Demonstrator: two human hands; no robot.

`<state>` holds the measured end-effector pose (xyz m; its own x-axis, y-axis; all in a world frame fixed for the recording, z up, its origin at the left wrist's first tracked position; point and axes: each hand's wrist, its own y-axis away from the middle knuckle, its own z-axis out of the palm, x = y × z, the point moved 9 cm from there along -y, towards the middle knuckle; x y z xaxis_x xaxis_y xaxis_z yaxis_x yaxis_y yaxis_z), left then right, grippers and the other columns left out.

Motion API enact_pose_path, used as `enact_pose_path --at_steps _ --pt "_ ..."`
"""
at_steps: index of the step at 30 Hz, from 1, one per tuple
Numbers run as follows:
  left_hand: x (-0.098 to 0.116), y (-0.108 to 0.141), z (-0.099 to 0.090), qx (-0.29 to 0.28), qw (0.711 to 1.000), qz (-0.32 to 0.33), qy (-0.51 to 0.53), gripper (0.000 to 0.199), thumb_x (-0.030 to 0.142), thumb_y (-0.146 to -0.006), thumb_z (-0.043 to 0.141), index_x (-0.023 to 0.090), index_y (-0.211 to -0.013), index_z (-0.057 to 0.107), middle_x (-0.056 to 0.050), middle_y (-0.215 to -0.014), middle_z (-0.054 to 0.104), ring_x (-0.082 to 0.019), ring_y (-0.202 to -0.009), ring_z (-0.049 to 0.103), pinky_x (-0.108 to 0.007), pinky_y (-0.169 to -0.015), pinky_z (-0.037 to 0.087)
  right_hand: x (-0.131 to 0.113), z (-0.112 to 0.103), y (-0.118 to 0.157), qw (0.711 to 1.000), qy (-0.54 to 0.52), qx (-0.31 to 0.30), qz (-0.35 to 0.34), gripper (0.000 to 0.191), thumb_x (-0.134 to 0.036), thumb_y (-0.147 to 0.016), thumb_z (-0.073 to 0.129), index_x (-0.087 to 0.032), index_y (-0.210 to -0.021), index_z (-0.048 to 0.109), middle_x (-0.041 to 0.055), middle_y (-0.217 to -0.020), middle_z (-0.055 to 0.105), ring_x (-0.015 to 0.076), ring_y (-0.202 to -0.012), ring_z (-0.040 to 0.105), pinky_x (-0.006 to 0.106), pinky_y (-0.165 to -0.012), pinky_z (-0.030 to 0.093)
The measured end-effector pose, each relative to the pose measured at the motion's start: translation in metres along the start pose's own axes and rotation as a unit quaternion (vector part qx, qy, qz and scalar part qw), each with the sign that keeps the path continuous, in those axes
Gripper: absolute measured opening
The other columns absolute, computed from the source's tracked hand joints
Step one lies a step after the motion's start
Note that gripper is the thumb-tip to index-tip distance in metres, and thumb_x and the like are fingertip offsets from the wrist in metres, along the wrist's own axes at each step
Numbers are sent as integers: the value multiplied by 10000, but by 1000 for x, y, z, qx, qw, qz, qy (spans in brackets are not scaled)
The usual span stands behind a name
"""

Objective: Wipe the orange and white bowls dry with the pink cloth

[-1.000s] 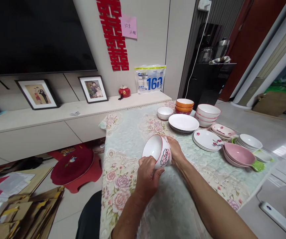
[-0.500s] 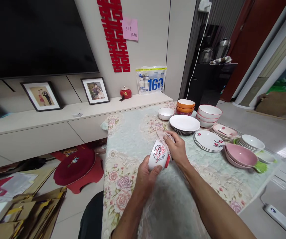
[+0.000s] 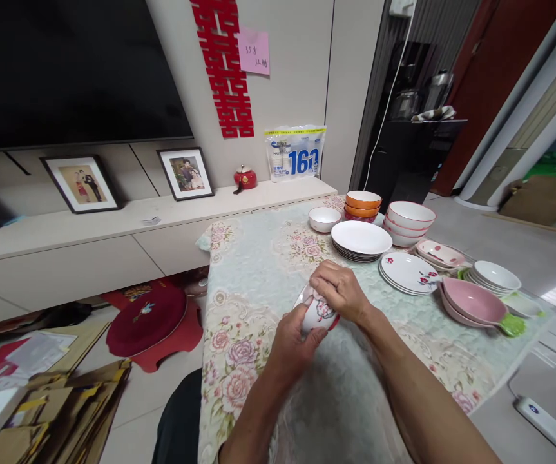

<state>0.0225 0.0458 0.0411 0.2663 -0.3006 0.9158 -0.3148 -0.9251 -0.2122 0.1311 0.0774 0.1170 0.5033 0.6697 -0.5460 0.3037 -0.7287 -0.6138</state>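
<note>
My left hand [image 3: 297,336] grips a small white bowl [image 3: 317,317] with a red and black blossom print and a red foot. The bowl is tilted on its side above the table. My right hand [image 3: 339,290] is closed over a pale pink cloth [image 3: 310,294], pressing it against the bowl's outer side and rim. Most of the cloth is hidden under the fingers. Beyond my hands stand a stack of white plates [image 3: 361,237] and a single white bowl [image 3: 325,219].
On the flowered tablecloth [image 3: 239,361] at the right are orange bowls [image 3: 363,200], white bowls with pink rims [image 3: 410,216], flower-printed plates [image 3: 410,272], pink dishes [image 3: 475,300] and small white bowls [image 3: 497,275]. A red stool [image 3: 147,322] stands left of the table.
My right hand with the cloth has moved from the bowl's upper edge down over its printed side. The bowl has turned a little in my left hand.
</note>
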Motion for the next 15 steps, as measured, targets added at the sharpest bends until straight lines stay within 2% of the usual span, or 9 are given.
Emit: enact_pose_path --at_steps 2,5,8,10,12,15 --pt "2 0 1 -9 999 16 -48 146 284 -785 663 191 -892 630 -33 -816 669 -209 -754 592 -322 -715 455 20 -6 1 998 -46 -5 50 376 -377 -946 476 -205 -618 544 0 -629 506 154 -629 470 296 -626 357" --pt "4 -4 -1 -24 996 54 -60 253 213 -750 671 202 -1001 637 -69 -994 689 -250 -944 610 -378 -844 464 48 -9 6 986 -110 11 127 453 -462 -904 521 -208 -540 429 -34 -566 374 129 -571 360 280 -561 274" --pt "-1 -9 -6 -20 996 60 -60 372 176 -698 701 196 -1063 632 -95 -1131 670 -278 -1100 580 -437 -970 426 68 -6 11 965 -182 36 183 497 -536 -857 561 -212 -514 404 -40 -548 354 127 -567 344 275 -561 277" --pt "-6 -11 -8 -18 997 45 -67 315 204 -693 719 189 -1000 648 -92 -1089 674 -282 -1076 585 -448 -973 424 76 -3 12 954 -214 52 204 488 -549 -848 573 -212 -519 445 -32 -549 416 137 -575 394 280 -588 325" --pt "-7 -10 -8 -15 996 36 -81 195 250 -711 722 187 -884 657 -68 -962 671 -267 -965 595 -420 -902 451 78 1 13 950 -217 54 217 455 -535 -874 552 -208 -558 528 -14 -569 504 154 -590 459 292 -612 370" --pt "-9 -6 -9 3 997 11 -72 172 319 -725 727 180 -769 636 -28 -801 621 -221 -795 563 -342 -745 457 63 4 12 968 -162 55 185 413 -471 -943 476 -199 -686 651 29 -691 634 185 -672 560 316 -670 427"
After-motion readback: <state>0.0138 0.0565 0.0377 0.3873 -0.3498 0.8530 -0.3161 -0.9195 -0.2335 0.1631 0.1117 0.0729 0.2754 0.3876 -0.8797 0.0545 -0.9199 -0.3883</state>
